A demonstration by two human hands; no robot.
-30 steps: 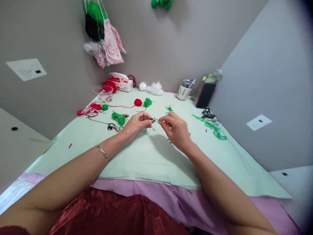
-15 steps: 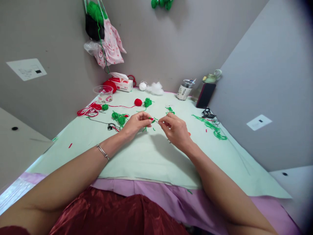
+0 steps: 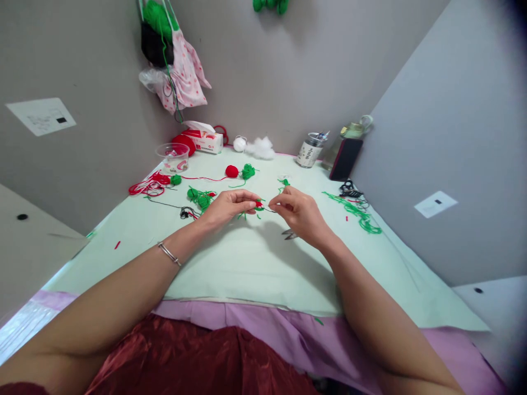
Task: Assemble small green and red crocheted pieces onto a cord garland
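My left hand (image 3: 234, 205) is closed, thumb and fingers pinching a small red and green yarn piece (image 3: 259, 204). A thin dark thread (image 3: 269, 209) runs from that piece to my right hand (image 3: 297, 213), whose thumb and index finger are pinched together on it. Whether a needle is among those fingertips I cannot make out. Beneath the right hand, the grey tips of scissors (image 3: 289, 235) show on the table; their handles are hidden. Green yarn ends hang below the yarn piece.
Behind my left hand lie green yarn tangles (image 3: 200, 197), a red ball (image 3: 231, 171) and a clear tub (image 3: 173, 158). A tissue box (image 3: 209, 141), white stuffing (image 3: 261, 148), a pen jar (image 3: 309, 151) and a phone (image 3: 346, 159) stand along the back. Green strands (image 3: 358, 214) lie right.
My right hand has shifted slightly right and tilted, uncovering the scissor tips. The red face of the yarn piece shows more, and the dark thread is now visible between the hands.
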